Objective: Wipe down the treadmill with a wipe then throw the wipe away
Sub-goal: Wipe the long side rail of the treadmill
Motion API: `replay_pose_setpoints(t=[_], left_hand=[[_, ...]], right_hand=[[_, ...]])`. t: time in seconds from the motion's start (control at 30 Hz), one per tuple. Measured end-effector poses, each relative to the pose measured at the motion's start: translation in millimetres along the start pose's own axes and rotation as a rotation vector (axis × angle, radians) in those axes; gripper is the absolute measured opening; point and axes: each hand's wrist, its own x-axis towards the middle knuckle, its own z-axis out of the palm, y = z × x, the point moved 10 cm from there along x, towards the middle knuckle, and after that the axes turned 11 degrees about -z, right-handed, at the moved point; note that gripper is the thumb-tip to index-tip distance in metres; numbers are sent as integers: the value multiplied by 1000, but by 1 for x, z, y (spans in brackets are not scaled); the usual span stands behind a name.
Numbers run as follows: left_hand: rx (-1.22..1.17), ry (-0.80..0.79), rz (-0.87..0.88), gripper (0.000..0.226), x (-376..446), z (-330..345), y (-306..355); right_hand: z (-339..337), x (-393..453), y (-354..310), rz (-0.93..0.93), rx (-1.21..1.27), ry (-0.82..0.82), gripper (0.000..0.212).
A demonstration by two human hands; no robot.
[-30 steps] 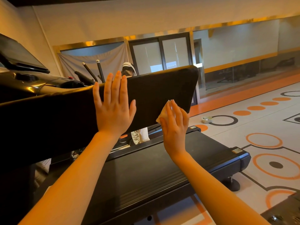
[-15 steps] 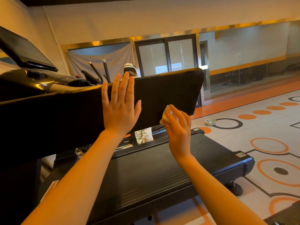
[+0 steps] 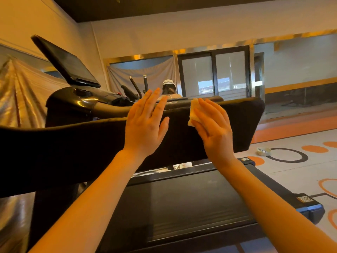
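Higher on the treadmill rail [image 3: 237,125] than before: right hand [image 3: 213,128] flat on wipe [image 3: 193,112], left hand [image 3: 145,123] flat.

You have two hands up: the left hand [image 3: 145,125] and the right hand [image 3: 212,128]. There is one wipe [image 3: 193,111], one treadmill [image 3: 182,207] with one screen [image 3: 67,64], one small dish [image 3: 263,151] on the floor, and one other person [image 3: 168,88] behind.

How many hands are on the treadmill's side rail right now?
2. The left hand rests flat on the side rail; the right hand presses the wipe against it, farther right.
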Motion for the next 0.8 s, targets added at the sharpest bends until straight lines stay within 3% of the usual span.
replay_pose_setpoints(t=[0.2, 0.37, 0.67, 0.73, 0.8], left_hand=[[-95, -175, -86, 51, 23, -1, -39], [-123, -417, -332, 50, 24, 5, -77], [16, -787, -575, 43, 28, -32, -130], [51, -888, -663, 40, 26, -44, -143], [75, -969, -741, 41, 28, -58, -156]], right_hand=[[31, 47, -5, -72, 59, -174, 41], [76, 77, -3, 26, 157, -389, 41], [152, 116, -29, 221, 315, -843, 50], [158, 129, -38, 263, 323, -911, 41], [165, 135, -46, 314, 334, -1010, 52]])
